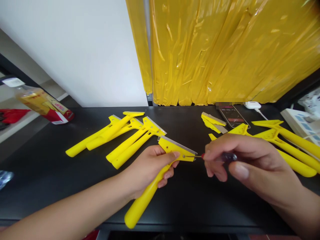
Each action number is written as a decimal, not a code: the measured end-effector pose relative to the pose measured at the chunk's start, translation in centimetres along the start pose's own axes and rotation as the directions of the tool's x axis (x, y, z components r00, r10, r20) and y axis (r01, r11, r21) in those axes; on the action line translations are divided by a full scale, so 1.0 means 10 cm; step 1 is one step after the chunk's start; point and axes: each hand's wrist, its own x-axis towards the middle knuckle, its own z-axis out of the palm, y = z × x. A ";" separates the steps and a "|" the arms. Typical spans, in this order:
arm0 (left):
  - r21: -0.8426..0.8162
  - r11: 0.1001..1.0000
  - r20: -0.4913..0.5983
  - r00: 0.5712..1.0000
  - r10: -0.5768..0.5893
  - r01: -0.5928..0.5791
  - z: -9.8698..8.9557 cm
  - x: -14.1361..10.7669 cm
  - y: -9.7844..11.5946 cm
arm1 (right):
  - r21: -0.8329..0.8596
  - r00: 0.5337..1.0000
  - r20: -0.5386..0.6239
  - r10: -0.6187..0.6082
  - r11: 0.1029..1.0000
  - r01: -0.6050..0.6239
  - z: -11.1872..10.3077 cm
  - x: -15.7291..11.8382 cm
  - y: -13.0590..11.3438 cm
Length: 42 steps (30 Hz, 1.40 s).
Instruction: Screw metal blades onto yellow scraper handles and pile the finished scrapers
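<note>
The weak spot is where the screwdriver (230, 156) meets the screw (184, 156) on the head of the yellow scraper (147, 195), held in front of the person with its handle slanting down toward the near edge of the surface (195, 203). The left hand (152, 161) has its fingers wrapped round the neck, thumb pressed on the face of the head — quite close to the driver's tip, so if the tip slid out of the screw under a sideways push, it could jab that thumb. The right hand (262, 163) has its fingers closed on the screwdriver near its red collar; whether the thumb bears on the handle I cannot tell. A loose pinch there could let the shaft tilt and chew the screw's slot. Nothing visible clamps the scraper apart from the left hand, so turning force might twist the head in that grip, and the metal strip (180, 145) along its far edge, if sharp, could then nick a finger. The head also lies close to the scrapers on the left (125, 143), and a jolt might knock them — the scrapers on the right (295, 163) lie near the right hand and could be nudged likewise
</note>
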 end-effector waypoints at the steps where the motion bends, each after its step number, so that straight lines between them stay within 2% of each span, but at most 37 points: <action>1: 0.001 1.000 -0.002 1.000 0.003 -0.003 0.00 0.00 0.01 | 0.056 1.000 0.011 0.011 0.998 -0.012 0.00 0.00 0.00; 3: -0.001 1.000 -0.005 1.000 0.007 -0.007 0.00 0.00 0.01 | 0.075 1.000 -0.004 0.025 0.997 -0.024 0.00 0.01 0.01; 7: 0.000 1.000 -0.005 1.000 0.008 -0.008 -0.01 0.01 0.00 | -0.127 0.992 -0.101 -0.078 0.990 0.065 0.02 0.02 -0.01; 9: -0.003 1.000 -0.002 1.000 0.011 -0.011 -0.02 0.01 -0.01 | -0.182 0.986 -0.105 -0.128 0.977 0.108 0.03 0.00 -0.03; 14: 0.000 1.000 -0.006 1.000 -0.001 0.001 0.00 -0.01 -0.01 | -0.296 0.982 -0.124 -0.141 0.950 0.099 0.04 -0.04 -0.07; 16: 0.007 1.000 -0.009 1.000 -0.009 0.009 0.00 -0.01 0.00 | -0.285 0.989 -0.068 -0.128 0.953 0.104 0.02 -0.02 -0.09; 18: 0.005 1.000 -0.011 1.000 -0.005 0.005 0.01 -0.01 0.00 | -0.187 0.996 -0.025 -0.084 0.979 0.078 0.01 -0.01 -0.09; 21: -0.004 1.000 -0.011 1.000 0.005 -0.005 0.00 0.00 0.01 | -0.075 0.999 -0.036 -0.002 0.997 -0.001 0.00 0.00 -0.07; 23: -0.009 1.000 -0.012 1.000 0.008 -0.008 -0.01 0.01 0.00 | -0.091 0.997 -0.076 -0.002 0.996 -0.005 0.01 -0.01 -0.05; 27: -0.008 1.000 -0.007 1.000 0.001 -0.001 -0.01 0.01 -0.01 | -0.184 0.985 -0.153 -0.078 0.982 0.049 0.03 -0.01 -0.03; 31: -0.008 1.000 -0.010 1.000 0.010 -0.010 0.00 0.00 -0.02 | -0.249 0.988 -0.128 -0.089 0.967 0.054 0.03 0.00 -0.03; 33: -0.013 1.000 -0.014 1.000 0.021 -0.021 0.00 0.00 -0.01 | -0.255 0.992 -0.069 -0.107 0.963 0.086 0.01 0.00 -0.03; 36: -0.018 0.999 -0.017 0.999 0.033 -0.034 0.00 0.00 0.01 | -0.209 0.997 0.015 -0.072 0.975 0.073 0.00 0.00 -0.04; 38: -0.020 0.999 -0.021 0.999 0.036 -0.036 0.01 0.00 0.01 | -0.210 0.998 -0.006 -0.057 0.976 0.054 0.00 0.00 -0.04; 42: -0.006 1.000 -0.020 1.000 0.017 -0.017 0.00 0.00 0.00 | -0.233 0.992 -0.067 -0.108 0.968 0.090 0.02 -0.01 -0.03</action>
